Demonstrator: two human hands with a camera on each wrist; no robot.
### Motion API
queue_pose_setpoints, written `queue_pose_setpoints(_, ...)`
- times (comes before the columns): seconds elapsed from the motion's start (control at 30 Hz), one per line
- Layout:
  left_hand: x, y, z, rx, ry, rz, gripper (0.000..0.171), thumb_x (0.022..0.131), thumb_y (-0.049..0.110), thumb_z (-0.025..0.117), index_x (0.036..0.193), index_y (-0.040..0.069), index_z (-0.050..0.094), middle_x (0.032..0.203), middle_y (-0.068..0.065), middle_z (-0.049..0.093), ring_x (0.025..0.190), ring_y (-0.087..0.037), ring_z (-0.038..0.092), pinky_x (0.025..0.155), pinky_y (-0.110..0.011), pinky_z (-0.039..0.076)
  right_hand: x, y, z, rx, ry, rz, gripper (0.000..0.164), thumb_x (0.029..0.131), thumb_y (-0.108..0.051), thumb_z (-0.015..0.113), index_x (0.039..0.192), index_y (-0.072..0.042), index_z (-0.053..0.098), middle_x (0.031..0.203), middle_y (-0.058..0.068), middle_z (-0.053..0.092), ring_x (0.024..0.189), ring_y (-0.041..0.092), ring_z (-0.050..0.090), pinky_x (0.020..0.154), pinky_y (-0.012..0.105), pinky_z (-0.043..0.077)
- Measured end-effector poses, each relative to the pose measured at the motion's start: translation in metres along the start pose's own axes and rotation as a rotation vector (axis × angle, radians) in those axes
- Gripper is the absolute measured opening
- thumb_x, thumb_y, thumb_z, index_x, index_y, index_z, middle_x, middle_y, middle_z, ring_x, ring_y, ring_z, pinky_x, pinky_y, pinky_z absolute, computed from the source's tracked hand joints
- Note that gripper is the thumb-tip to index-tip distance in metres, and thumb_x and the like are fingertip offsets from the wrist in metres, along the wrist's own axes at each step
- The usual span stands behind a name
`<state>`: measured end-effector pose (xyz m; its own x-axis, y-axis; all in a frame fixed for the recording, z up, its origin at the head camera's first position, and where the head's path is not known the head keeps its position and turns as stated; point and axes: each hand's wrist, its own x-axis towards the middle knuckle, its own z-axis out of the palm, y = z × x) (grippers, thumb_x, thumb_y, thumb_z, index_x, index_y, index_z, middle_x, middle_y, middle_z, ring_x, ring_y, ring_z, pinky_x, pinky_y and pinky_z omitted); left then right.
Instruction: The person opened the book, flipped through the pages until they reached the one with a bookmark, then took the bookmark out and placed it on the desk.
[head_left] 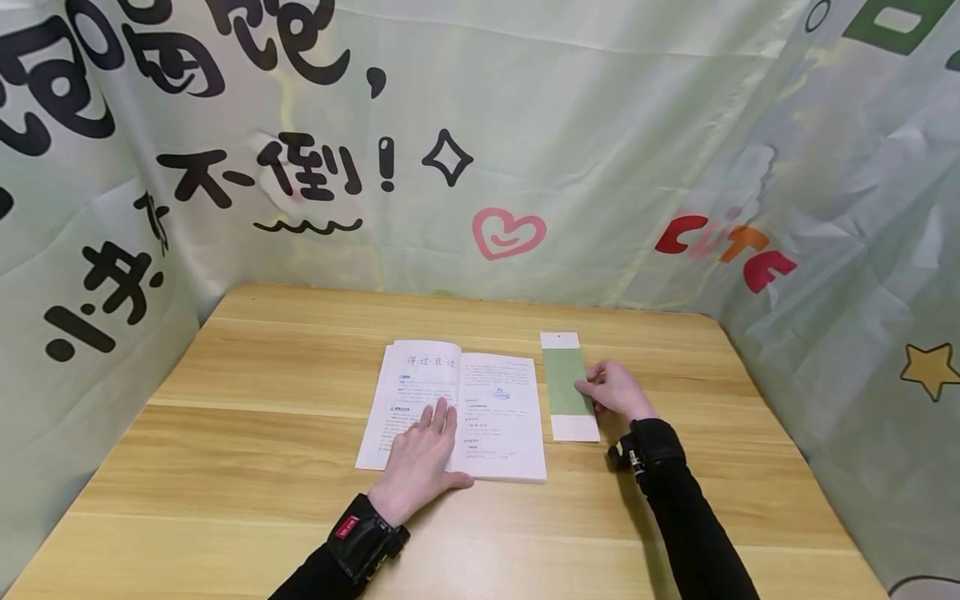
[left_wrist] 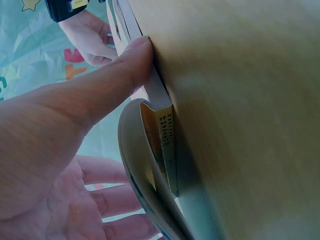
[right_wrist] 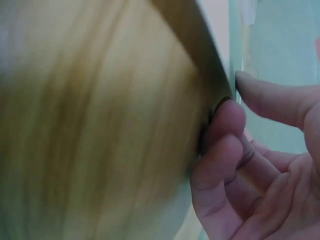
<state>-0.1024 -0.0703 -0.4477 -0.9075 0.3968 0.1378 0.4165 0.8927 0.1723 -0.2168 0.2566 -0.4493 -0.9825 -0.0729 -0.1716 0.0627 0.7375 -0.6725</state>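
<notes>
An open book [head_left: 498, 417] lies on the wooden table with printed text on both pages. My left hand [head_left: 422, 457] rests on its left page and lower middle, fingers extended; in the left wrist view the thumb [left_wrist: 120, 70] touches the book's bottom edge. Right of the book is a long green card [head_left: 567, 382] with white ends and a small dark dot at the top. My right hand [head_left: 617, 390] pinches the card's right edge, thumb above and fingers beneath, as the right wrist view shows. That edge stands slightly off the table there.
The wooden table [head_left: 247, 417] reaches back to a pale green cloth backdrop [head_left: 600, 167] with black characters, a pink heart and coloured letters. The cloth also hangs along the left and right sides. Black straps circle both wrists.
</notes>
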Motion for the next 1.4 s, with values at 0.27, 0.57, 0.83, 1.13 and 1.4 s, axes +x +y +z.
queue_pose_setpoints(0.27,0.0,0.0,0.001,0.004,0.0,0.003,0.103,0.062,0.058,0.077,0.136,-0.007,0.047,0.14,-0.028,0.045,0.123,-0.041,0.047,0.076,-0.052,0.055,0.0,0.0,0.003,-0.027,0.017,0.021,0.027,0.088,-0.015,0.067,0.101,0.005,0.054,0.069,0.01,0.06,0.048,0.016,0.056,0.044,0.028,0.049)
queue_pose_setpoints(0.57,0.0,0.0,0.001,0.001,-0.002,0.001,0.103,0.062,0.057,0.077,0.136,-0.007,0.047,0.14,-0.028,0.045,0.123,-0.041,0.047,0.076,-0.052,0.055,-0.004,0.0,0.002,-0.006,0.026,-0.007,0.027,0.091,-0.017,0.063,0.104,0.005,0.054,0.072,0.012,0.061,0.05,0.017,0.057,0.046,0.029,0.05)
queue_pose_setpoints(0.83,0.0,0.001,0.001,0.022,0.021,0.004,0.103,0.061,0.059,0.077,0.135,-0.006,0.049,0.139,-0.027,0.047,0.121,-0.04,0.049,0.074,-0.051,0.056,-0.014,-0.001,0.005,0.042,0.084,-0.04,0.03,0.094,-0.019,0.058,0.11,0.006,0.053,0.071,0.013,0.06,0.054,0.021,0.059,0.045,0.03,0.051)
queue_pose_setpoints(1.13,0.0,0.001,0.002,0.037,0.023,-0.003,0.102,0.061,0.059,0.077,0.135,-0.005,0.049,0.139,-0.025,0.048,0.121,-0.039,0.05,0.07,-0.049,0.056,-0.031,0.001,0.011,0.067,0.175,-0.109,0.03,0.094,-0.016,0.059,0.115,0.005,0.055,0.079,0.018,0.062,0.058,0.025,0.058,0.046,0.029,0.047)
queue_pose_setpoints(1.4,0.0,0.001,0.0,0.041,0.013,-0.006,0.102,0.061,0.06,0.077,0.135,-0.004,0.049,0.139,-0.025,0.048,0.121,-0.038,0.05,0.071,-0.049,0.056,-0.041,-0.002,0.013,0.031,0.245,-0.15,0.028,0.093,-0.016,0.059,0.113,0.003,0.059,0.085,0.016,0.062,0.072,0.024,0.061,0.058,0.032,0.048)
